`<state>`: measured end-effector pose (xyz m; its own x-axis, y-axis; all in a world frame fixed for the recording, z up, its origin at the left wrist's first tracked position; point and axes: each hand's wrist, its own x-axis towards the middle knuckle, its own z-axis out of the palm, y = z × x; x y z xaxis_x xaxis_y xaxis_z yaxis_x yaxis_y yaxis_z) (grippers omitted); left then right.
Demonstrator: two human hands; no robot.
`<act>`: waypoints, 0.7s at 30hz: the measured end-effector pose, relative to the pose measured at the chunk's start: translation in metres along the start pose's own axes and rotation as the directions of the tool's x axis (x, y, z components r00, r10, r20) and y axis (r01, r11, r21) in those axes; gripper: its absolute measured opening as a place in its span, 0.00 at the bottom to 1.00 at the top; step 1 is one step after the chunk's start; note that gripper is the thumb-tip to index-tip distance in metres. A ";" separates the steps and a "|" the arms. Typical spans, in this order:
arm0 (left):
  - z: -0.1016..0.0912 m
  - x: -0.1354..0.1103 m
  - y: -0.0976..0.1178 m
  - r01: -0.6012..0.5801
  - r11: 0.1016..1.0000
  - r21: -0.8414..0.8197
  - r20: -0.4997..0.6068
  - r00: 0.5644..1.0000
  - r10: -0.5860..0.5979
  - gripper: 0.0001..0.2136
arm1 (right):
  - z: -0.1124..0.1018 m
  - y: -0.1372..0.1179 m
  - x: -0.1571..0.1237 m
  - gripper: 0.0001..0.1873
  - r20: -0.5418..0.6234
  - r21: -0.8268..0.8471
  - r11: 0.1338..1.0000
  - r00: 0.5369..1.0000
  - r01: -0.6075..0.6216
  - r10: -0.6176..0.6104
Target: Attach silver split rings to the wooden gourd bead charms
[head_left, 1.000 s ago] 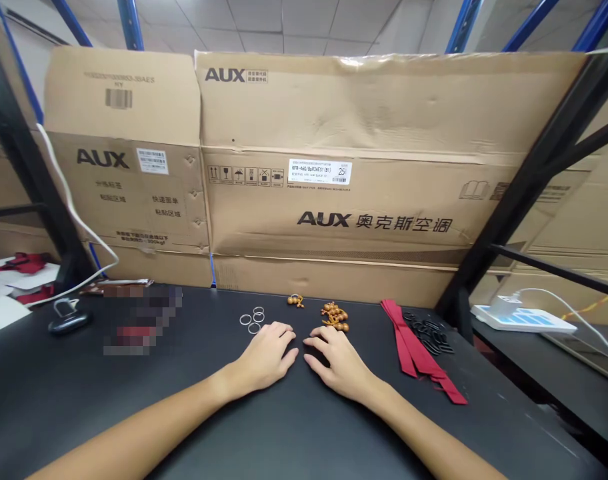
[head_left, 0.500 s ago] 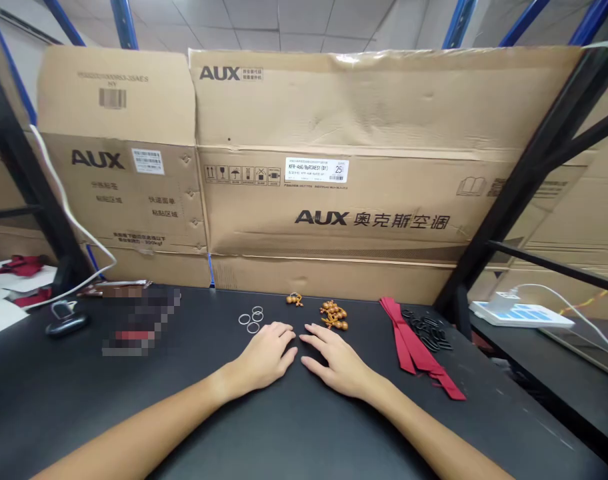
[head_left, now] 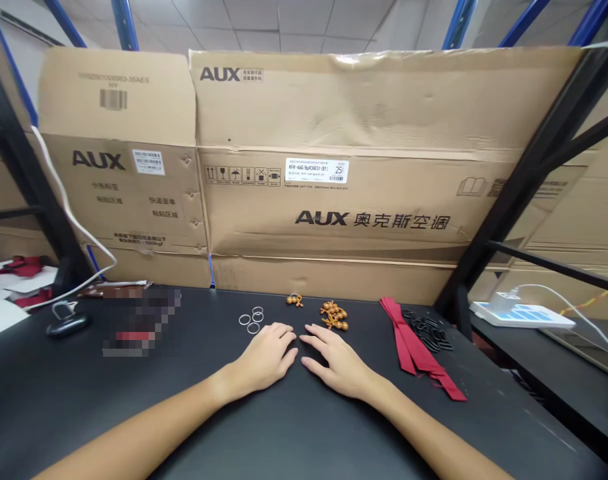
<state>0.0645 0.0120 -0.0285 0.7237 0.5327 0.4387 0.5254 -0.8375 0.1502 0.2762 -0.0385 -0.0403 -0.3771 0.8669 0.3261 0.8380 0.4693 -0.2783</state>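
Note:
My left hand (head_left: 267, 358) and my right hand (head_left: 334, 363) lie flat, palms down, side by side on the black table (head_left: 134, 413), fingers stretched out and holding nothing. Just beyond my left fingertips lie several small metal rings (head_left: 251, 319). Beyond my right fingertips sits a cluster of small brown wooden gourds (head_left: 335, 315), with a single gourd piece (head_left: 295, 300) to its left. Red tassel strands (head_left: 414, 347) lie to the right of my right hand, next to a heap of black cords (head_left: 429, 331).
Large AUX cardboard boxes (head_left: 334, 167) stand along the table's back edge between black and blue rack posts. A black object with a metal loop (head_left: 64, 321) and a blurred patch lie at left. A white power strip (head_left: 521, 313) rests on the right shelf.

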 end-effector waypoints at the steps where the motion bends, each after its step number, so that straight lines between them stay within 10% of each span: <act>1: -0.001 0.000 0.001 0.002 1.000 0.008 0.009 1.000 -0.002 0.10 | 0.000 0.000 0.000 0.24 0.003 -0.001 1.000 1.000 -0.002 0.002; 14: 0.010 -0.004 0.013 0.080 0.954 0.290 -0.008 0.997 -0.081 0.09 | 0.002 -0.002 0.002 0.16 -0.115 -0.085 0.996 0.993 0.010 -0.020; 21: 0.011 -0.004 0.010 -0.021 0.977 0.214 0.002 1.000 0.021 0.09 | -0.006 0.011 0.007 0.11 -0.307 -0.290 0.914 0.932 -0.284 0.191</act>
<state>0.0719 0.0029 -0.0381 0.7354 0.5151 0.4404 0.5936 -0.8031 -0.0519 0.2853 -0.0280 -0.0354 -0.0698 0.8461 0.5284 0.9873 0.1342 -0.0845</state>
